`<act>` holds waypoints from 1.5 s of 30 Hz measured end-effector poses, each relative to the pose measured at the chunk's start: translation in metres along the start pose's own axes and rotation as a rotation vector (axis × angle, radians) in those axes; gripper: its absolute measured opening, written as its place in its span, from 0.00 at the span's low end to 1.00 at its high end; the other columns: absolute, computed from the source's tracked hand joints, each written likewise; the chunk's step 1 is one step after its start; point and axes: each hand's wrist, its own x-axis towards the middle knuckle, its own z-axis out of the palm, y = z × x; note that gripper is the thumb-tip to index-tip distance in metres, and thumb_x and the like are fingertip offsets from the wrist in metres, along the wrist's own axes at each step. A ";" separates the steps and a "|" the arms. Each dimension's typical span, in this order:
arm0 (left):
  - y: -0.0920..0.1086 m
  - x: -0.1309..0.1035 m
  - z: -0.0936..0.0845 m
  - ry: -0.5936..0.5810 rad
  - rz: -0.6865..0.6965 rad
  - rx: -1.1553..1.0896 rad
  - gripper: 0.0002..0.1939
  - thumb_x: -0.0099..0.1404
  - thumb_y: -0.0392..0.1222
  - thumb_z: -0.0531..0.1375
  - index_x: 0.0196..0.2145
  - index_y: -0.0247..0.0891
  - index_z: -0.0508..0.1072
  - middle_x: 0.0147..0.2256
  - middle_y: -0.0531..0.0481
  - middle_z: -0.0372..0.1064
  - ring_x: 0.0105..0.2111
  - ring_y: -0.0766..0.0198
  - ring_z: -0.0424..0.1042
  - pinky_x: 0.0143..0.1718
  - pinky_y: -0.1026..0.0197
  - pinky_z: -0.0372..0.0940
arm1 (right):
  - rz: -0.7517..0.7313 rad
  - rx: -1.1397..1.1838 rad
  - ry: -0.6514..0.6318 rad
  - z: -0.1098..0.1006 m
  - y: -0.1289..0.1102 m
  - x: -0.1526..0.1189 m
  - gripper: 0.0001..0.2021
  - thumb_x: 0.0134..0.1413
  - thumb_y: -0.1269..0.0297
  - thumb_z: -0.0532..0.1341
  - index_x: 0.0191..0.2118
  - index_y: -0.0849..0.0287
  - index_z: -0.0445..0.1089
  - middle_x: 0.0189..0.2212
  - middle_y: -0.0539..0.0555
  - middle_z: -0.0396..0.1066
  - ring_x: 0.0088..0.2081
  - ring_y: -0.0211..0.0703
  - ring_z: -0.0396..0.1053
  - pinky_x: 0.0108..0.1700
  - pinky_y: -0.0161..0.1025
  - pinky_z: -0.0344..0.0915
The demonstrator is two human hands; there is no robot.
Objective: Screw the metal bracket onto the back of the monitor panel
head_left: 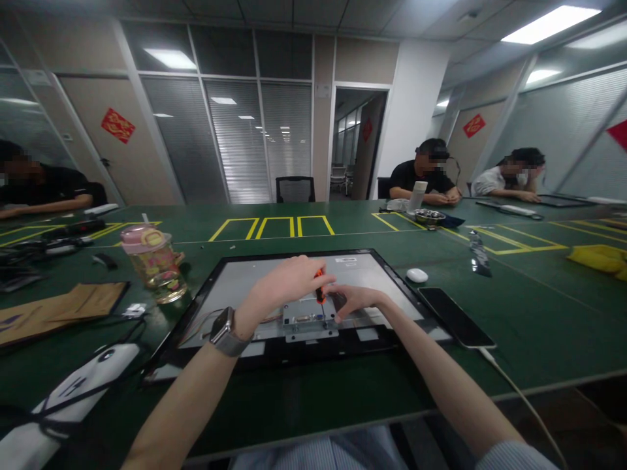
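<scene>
In front of me a flat display panel (245,281) with a black frame lies back side up on the green table. A metal bracket (298,313) with connector ports sits near its front edge, and thin wires run off to its left. My left hand (289,281), with a watch on the wrist, is closed around an orange and black screwdriver (320,290). The screwdriver stands nearly upright, its shaft pointing down at the bracket's right part. My right hand (355,300) is beside the shaft, fingers bent at the bracket's right edge; whether they pinch anything is too small to tell.
Right of the panel lie a phone (455,316) on a white cable and a white earbud case (417,275). On the left are a drink cup (154,264), a brown paper bag (68,310) and a white power strip (83,391). Several people sit around the table.
</scene>
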 end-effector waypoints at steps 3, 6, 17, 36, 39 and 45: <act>0.000 -0.001 -0.004 -0.043 0.014 -0.016 0.20 0.67 0.53 0.44 0.34 0.36 0.68 0.30 0.47 0.69 0.29 0.62 0.66 0.30 0.61 0.57 | 0.018 0.014 0.004 0.000 -0.002 -0.001 0.37 0.32 0.52 0.73 0.53 0.52 0.66 0.56 0.53 0.60 0.58 0.56 0.55 0.61 0.50 0.48; 0.000 -0.003 -0.008 -0.040 0.030 -0.019 0.15 0.66 0.45 0.44 0.34 0.36 0.67 0.35 0.46 0.69 0.32 0.62 0.65 0.32 0.61 0.58 | -0.007 0.037 -0.004 0.001 -0.006 -0.001 0.36 0.32 0.51 0.72 0.53 0.52 0.67 0.57 0.53 0.60 0.59 0.57 0.54 0.61 0.50 0.47; 0.000 0.001 0.000 0.026 0.016 0.062 0.22 0.67 0.54 0.43 0.33 0.37 0.68 0.28 0.47 0.69 0.30 0.60 0.67 0.32 0.59 0.58 | -0.031 0.014 -0.004 0.002 -0.006 -0.001 0.36 0.34 0.51 0.72 0.53 0.54 0.67 0.56 0.53 0.62 0.59 0.55 0.54 0.61 0.48 0.47; 0.002 0.001 0.002 0.069 -0.031 0.203 0.24 0.68 0.55 0.43 0.31 0.36 0.69 0.27 0.45 0.69 0.31 0.57 0.69 0.29 0.60 0.58 | 0.041 0.004 0.039 0.004 -0.010 -0.003 0.38 0.27 0.49 0.73 0.48 0.57 0.63 0.56 0.57 0.57 0.57 0.56 0.55 0.59 0.48 0.51; 0.002 0.001 0.003 0.049 0.005 0.117 0.18 0.68 0.49 0.43 0.34 0.37 0.67 0.29 0.46 0.70 0.28 0.61 0.67 0.27 0.61 0.55 | 0.038 0.033 0.041 0.005 -0.011 -0.002 0.36 0.28 0.49 0.72 0.47 0.58 0.63 0.53 0.57 0.60 0.55 0.55 0.57 0.57 0.48 0.53; 0.004 0.002 0.001 0.014 0.023 -0.023 0.14 0.66 0.49 0.47 0.36 0.38 0.66 0.30 0.48 0.70 0.27 0.63 0.65 0.27 0.62 0.54 | 0.102 0.007 0.036 0.005 -0.013 -0.003 0.35 0.28 0.51 0.72 0.46 0.58 0.64 0.50 0.55 0.62 0.52 0.55 0.59 0.54 0.45 0.55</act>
